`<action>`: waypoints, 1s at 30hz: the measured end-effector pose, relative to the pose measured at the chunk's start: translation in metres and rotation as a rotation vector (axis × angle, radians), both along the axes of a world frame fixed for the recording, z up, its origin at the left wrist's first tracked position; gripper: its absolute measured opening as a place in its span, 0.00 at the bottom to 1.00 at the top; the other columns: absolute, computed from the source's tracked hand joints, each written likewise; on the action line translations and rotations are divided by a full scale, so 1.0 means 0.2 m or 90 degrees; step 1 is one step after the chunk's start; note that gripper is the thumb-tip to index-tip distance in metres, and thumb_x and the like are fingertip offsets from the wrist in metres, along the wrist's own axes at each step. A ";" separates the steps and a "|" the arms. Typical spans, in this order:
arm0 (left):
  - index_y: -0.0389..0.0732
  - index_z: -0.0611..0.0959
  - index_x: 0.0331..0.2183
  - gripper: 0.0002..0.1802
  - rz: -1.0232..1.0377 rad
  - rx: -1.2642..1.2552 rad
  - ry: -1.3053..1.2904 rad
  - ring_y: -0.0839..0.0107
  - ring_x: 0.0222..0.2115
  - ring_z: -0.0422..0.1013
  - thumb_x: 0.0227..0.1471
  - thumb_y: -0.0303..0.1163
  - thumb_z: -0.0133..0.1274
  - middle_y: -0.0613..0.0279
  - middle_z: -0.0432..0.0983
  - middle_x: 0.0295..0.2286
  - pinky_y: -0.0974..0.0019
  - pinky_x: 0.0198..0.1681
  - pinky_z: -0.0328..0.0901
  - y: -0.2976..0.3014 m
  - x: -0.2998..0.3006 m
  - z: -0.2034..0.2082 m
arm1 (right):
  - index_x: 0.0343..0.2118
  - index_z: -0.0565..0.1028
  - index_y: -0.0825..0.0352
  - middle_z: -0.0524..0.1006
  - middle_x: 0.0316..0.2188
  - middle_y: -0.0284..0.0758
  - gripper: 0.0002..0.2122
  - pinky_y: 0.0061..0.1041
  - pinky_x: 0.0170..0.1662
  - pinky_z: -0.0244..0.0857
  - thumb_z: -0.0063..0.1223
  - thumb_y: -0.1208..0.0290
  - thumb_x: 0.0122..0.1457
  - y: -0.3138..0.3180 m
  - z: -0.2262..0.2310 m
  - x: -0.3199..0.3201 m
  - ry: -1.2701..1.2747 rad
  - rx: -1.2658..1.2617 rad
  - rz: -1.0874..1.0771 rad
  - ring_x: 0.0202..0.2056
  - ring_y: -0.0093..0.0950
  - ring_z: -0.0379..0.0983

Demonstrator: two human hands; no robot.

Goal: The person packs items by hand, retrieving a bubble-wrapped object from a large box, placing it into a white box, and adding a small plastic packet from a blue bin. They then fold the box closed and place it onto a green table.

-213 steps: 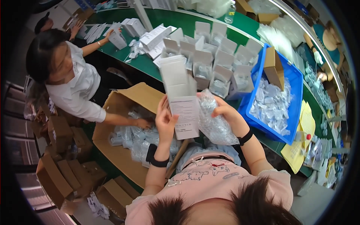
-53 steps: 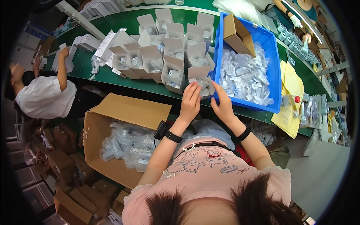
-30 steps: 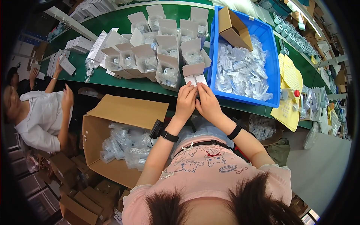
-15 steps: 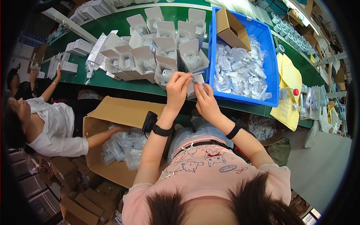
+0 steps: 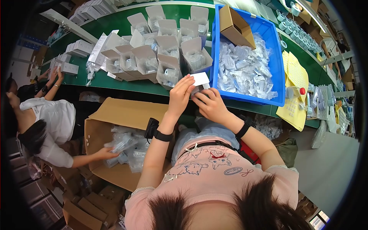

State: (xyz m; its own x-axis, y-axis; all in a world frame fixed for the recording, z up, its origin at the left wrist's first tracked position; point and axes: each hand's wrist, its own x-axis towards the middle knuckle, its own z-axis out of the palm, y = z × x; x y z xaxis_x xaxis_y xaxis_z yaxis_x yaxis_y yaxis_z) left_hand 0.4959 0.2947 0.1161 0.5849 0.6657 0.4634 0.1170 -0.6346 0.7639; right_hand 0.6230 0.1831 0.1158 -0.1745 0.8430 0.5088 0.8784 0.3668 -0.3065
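1 white box [image 5: 200, 79] in the grip of half-curled left hand [image 5: 180, 94] and right hand [image 5: 212, 103], printed carton [image 5: 98, 50] leftward

Yellow sheets [image 5: 295, 73], red-capped bottle [image 5: 294, 93]

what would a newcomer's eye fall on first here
Probably the bright blue bin, right of centre on the green table, heaped with clear-bagged items. To its left stand open white boxes with raised lids. Nearer the wearer, the left hand and right hand touch another white box.
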 end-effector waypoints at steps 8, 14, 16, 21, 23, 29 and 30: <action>0.32 0.78 0.33 0.09 0.003 0.012 -0.003 0.54 0.42 0.69 0.49 0.26 0.50 0.50 0.75 0.35 0.60 0.44 0.64 -0.01 0.00 -0.01 | 0.31 0.74 0.64 0.72 0.34 0.31 0.10 0.35 0.48 0.53 0.52 0.73 0.42 0.05 -0.04 -0.01 -0.050 -0.002 -0.099 0.41 0.30 0.64; 0.31 0.76 0.38 0.13 -0.028 0.027 0.051 0.54 0.47 0.65 0.48 0.26 0.50 0.49 0.70 0.42 0.60 0.48 0.61 -0.03 -0.03 -0.01 | 0.30 0.74 0.67 0.72 0.34 0.32 0.10 0.33 0.43 0.58 0.53 0.77 0.41 0.00 -0.02 0.04 0.038 0.009 -0.073 0.40 0.31 0.65; 0.30 0.74 0.41 0.17 -0.031 0.064 0.104 0.53 0.50 0.61 0.47 0.25 0.51 0.49 0.67 0.46 0.59 0.50 0.59 -0.05 -0.04 -0.02 | 0.31 0.74 0.67 0.72 0.34 0.33 0.10 0.33 0.43 0.59 0.53 0.78 0.41 -0.02 -0.01 0.09 0.103 0.014 -0.045 0.39 0.32 0.65; 0.29 0.72 0.44 0.21 -0.084 0.139 0.169 0.52 0.53 0.57 0.45 0.24 0.52 0.50 0.63 0.49 0.58 0.53 0.56 -0.03 -0.03 -0.06 | 0.40 0.70 0.70 0.69 0.43 0.39 0.18 0.35 0.48 0.59 0.57 0.78 0.42 0.06 0.00 0.24 0.182 -0.025 -0.036 0.46 0.39 0.64; 0.31 0.72 0.44 0.21 -0.068 0.164 0.156 0.52 0.52 0.57 0.44 0.24 0.53 0.49 0.64 0.48 0.57 0.53 0.55 -0.03 -0.03 -0.09 | 0.45 0.68 0.70 0.66 0.47 0.42 0.23 0.37 0.52 0.56 0.58 0.77 0.43 0.11 0.00 0.25 0.127 -0.054 0.026 0.50 0.43 0.62; 0.34 0.73 0.44 0.22 -0.034 0.073 0.094 0.50 0.52 0.56 0.43 0.23 0.53 0.48 0.63 0.48 0.54 0.53 0.54 -0.06 0.02 -0.04 | 0.48 0.65 0.71 0.64 0.50 0.46 0.26 0.37 0.54 0.55 0.60 0.75 0.42 0.12 -0.06 0.26 0.169 -0.094 0.013 0.53 0.46 0.58; 0.34 0.74 0.43 0.20 -0.023 0.102 0.113 0.50 0.51 0.58 0.44 0.23 0.53 0.48 0.65 0.47 0.55 0.52 0.56 -0.06 0.03 -0.01 | 0.48 0.65 0.71 0.63 0.50 0.46 0.26 0.36 0.54 0.55 0.59 0.76 0.42 0.11 -0.04 0.25 0.170 -0.080 -0.026 0.52 0.45 0.59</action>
